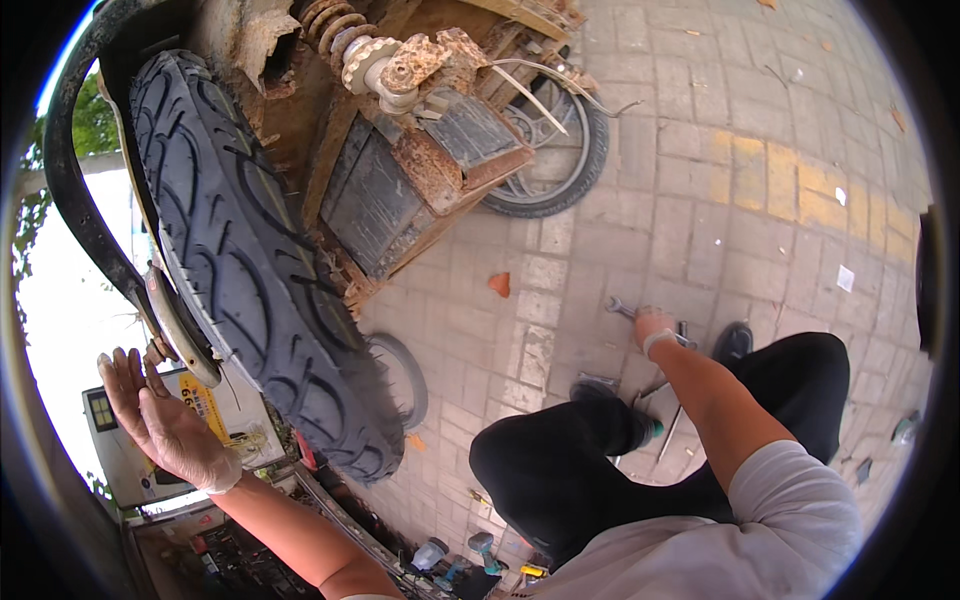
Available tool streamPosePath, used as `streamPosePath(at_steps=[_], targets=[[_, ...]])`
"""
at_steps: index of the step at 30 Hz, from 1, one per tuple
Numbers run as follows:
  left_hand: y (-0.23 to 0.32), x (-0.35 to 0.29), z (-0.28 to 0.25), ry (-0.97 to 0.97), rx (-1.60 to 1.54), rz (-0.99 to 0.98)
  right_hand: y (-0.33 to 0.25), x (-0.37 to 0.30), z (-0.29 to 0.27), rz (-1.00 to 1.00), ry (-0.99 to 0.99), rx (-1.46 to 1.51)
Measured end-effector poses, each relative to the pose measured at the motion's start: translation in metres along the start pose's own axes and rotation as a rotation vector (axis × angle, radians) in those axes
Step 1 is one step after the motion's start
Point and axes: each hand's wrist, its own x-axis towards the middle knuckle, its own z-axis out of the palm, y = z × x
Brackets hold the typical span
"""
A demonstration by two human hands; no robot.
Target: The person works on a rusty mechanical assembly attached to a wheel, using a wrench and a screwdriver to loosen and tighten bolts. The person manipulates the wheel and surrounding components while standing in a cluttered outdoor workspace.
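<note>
My left hand, in a thin see-through glove, is raised at the left with its palm up and fingers stretched out. Its fingertips are close to a rusty nut and bolt at the end of a metal arm beside the tyre; whether they touch it I cannot tell. The large black treaded tyre slants between that hand and the paving. Low at the right, my right hand, also gloved, is closed on a wrench, whose open jaw sticks out past the fingers. A metal tool lies against that hand.
A rusty frame with a coil spring and a dark box stands above the tyre. Behind it is a small spoked wheel. Long metal rods lie by my feet. Power tools and an open toolbox are at the bottom.
</note>
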Motion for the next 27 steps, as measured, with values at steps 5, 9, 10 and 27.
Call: streamPosePath(at_steps=[5,9,10,27], targets=[[0.043,-0.066,0.029,0.01,0.119,0.213,0.015,0.061,0.075,-0.092,0.132,-0.101],[0.066,-0.103,0.067,-0.088,0.45,0.337,0.016,0.063,0.093,-0.109,0.06,-0.051],[0.071,-0.104,0.078,-0.125,0.521,0.37,0.015,0.059,0.094,-0.136,0.067,-0.027],[0.085,-0.183,0.132,-0.5,0.485,0.672,-0.179,-0.01,-0.161,-0.918,0.017,1.128]])
